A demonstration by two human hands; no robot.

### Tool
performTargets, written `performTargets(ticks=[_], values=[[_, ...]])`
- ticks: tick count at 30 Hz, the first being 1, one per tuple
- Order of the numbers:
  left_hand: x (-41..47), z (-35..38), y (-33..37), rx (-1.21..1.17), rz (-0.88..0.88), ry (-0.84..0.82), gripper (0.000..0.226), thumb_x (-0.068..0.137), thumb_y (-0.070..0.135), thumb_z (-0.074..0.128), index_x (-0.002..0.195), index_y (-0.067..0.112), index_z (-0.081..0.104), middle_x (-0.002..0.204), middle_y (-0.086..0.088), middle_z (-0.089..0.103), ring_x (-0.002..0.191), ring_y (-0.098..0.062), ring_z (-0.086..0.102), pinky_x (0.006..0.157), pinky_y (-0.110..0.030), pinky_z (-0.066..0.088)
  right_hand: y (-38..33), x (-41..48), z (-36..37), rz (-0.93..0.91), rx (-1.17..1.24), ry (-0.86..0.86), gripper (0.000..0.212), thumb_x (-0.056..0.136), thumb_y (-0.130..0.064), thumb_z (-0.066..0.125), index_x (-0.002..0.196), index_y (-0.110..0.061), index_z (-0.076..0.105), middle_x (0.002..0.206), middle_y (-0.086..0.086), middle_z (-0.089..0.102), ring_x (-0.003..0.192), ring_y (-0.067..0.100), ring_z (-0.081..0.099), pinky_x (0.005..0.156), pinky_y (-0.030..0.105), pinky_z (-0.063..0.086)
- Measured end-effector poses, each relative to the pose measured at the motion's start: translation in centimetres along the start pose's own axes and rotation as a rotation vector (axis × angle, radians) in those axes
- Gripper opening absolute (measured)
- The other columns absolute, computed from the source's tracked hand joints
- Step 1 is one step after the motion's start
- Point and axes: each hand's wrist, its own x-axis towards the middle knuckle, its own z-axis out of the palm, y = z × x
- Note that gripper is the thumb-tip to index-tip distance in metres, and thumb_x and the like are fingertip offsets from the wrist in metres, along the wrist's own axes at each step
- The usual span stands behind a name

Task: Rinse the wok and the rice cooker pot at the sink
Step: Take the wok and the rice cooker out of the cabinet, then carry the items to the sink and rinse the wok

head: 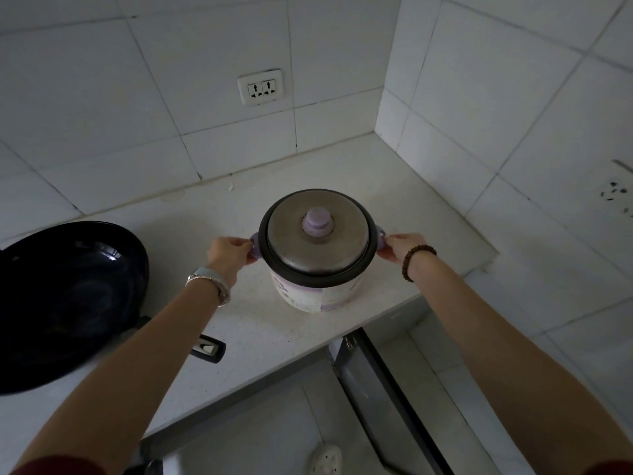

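A white and lilac rice cooker (317,293) stands on the pale counter (260,334) near its right end. Its steel lid (318,243) with a lilac knob is on, so the inner pot is hidden. My left hand (227,253) grips the cooker's left side handle. My right hand (402,246) grips the right side handle. A black wok (65,303) sits on the counter at the far left, its dark handle (205,347) pointing toward the counter's front edge under my left forearm.
White tiled walls meet in a corner behind the cooker, with a double wall socket (260,86) above it. The counter ends just right of the cooker. Below are an open cabinet door (376,389) and a slipper (325,459) on the floor.
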Motion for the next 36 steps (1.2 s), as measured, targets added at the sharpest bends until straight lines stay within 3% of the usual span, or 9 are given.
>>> performTargets(ticks=[3, 6, 12, 17, 21, 26, 30, 33, 36], values=[[-1.3, -0.4, 0.2, -0.013, 0.016, -0.052, 0.023, 0.096, 0.009, 0.057, 0.113, -0.004, 0.064, 0.099, -0.018, 0.066, 0.082, -0.026, 0.066, 0.084, -0.035, 0.055, 0.6, -0.9, -0.4, 0.061, 0.074, -0.036, 0.028, 0.093, -0.01, 0.056, 0.119, 0.001, 0.058, 0.119, 0.018, 0.064, 0.093, 0.023, 0.064, 0.086, 0.034, 0.056], [-3.3, -0.9, 0.0, -0.046, 0.028, -0.075, 0.028, 0.097, 0.013, 0.055, 0.122, -0.001, 0.058, 0.109, -0.016, 0.064, 0.094, -0.028, 0.063, 0.079, -0.034, 0.056, 1.3, -2.6, -1.2, 0.105, 0.12, -0.101, 0.032, 0.096, -0.015, 0.054, 0.124, -0.002, 0.054, 0.116, 0.015, 0.062, 0.101, 0.027, 0.062, 0.086, 0.037, 0.054], [-10.0, -0.6, -4.1, 0.027, 0.154, 0.079, 0.024, 0.098, 0.017, 0.052, 0.119, 0.012, 0.064, 0.114, -0.007, 0.067, 0.104, -0.023, 0.064, 0.095, -0.038, 0.051, 5.5, -6.8, -3.8, 0.149, 0.215, -0.234, 0.035, 0.098, -0.021, 0.049, 0.129, -0.004, 0.048, 0.117, 0.014, 0.059, 0.103, 0.03, 0.06, 0.091, 0.039, 0.05], [-19.1, 0.8, -8.7, 0.194, 0.357, 0.115, 0.023, 0.098, 0.016, 0.051, 0.117, 0.013, 0.065, 0.108, 0.004, 0.061, 0.097, -0.012, 0.056, 0.078, -0.019, 0.041, 11.0, -10.5, -6.3, 0.163, 0.223, -0.261, 0.025, 0.1, -0.025, 0.042, 0.113, -0.008, 0.055, 0.113, 0.013, 0.06, 0.086, 0.023, 0.062, 0.083, 0.036, 0.051], [-24.9, 2.3, -14.2, 0.28, 0.455, 0.082, 0.025, 0.097, 0.015, 0.054, 0.119, 0.011, 0.064, 0.111, 0.004, 0.062, 0.103, -0.01, 0.057, 0.086, -0.018, 0.041, 16.2, -12.8, -8.5, 0.235, 0.174, -0.26, 0.027, 0.101, -0.025, 0.036, 0.1, -0.012, 0.059, 0.112, 0.011, 0.06, 0.081, 0.02, 0.06, 0.086, 0.037, 0.047], [-29.8, 4.2, -21.4, 0.513, 0.571, 0.036, 0.026, 0.092, 0.015, 0.061, 0.117, 0.009, 0.065, 0.114, -0.007, 0.065, 0.103, -0.02, 0.062, 0.09, -0.03, 0.048, 22.6, -14.7, -10.8, 0.311, 0.043, -0.237, 0.04, 0.1, -0.025, 0.03, 0.124, -0.008, 0.057, 0.13, 0.013, 0.057, 0.108, 0.027, 0.056, 0.099, 0.038, 0.042], [-32.8, 5.4, -25.2, 0.715, 0.643, 0.032, 0.029, 0.089, 0.015, 0.064, 0.118, 0.01, 0.064, 0.116, -0.009, 0.065, 0.106, -0.028, 0.06, 0.093, -0.04, 0.044, 26.4, -15.8, -11.9, 0.377, -0.06, -0.232, 0.043, 0.1, -0.027, 0.03, 0.127, -0.007, 0.055, 0.135, 0.012, 0.054, 0.121, 0.028, 0.053, 0.097, 0.035, 0.041], [-33.9, 5.8, -27.0, 0.831, 0.694, 0.014, 0.032, 0.088, 0.014, 0.065, 0.119, 0.008, 0.063, 0.118, -0.01, 0.064, 0.109, -0.029, 0.06, 0.097, -0.042, 0.042, 27.9, -16.4, -12.3, 0.413, -0.119, -0.233, 0.045, 0.101, -0.03, 0.027, 0.13, -0.007, 0.054, 0.138, 0.011, 0.052, 0.124, 0.025, 0.05, 0.096, 0.032, 0.039], [-34.2, 5.8, -28.4, 0.903, 0.728, 0.006, 0.035, 0.089, 0.016, 0.065, 0.122, 0.008, 0.061, 0.12, -0.012, 0.064, 0.111, -0.03, 0.06, 0.1, -0.044, 0.041, 28.8, -16.9, -12.2, 0.444, -0.113, -0.246, 0.044, 0.102, -0.029, 0.027, 0.129, -0.004, 0.054, 0.134, 0.013, 0.054, 0.111, 0.024, 0.054, 0.094, 0.033, 0.04]])
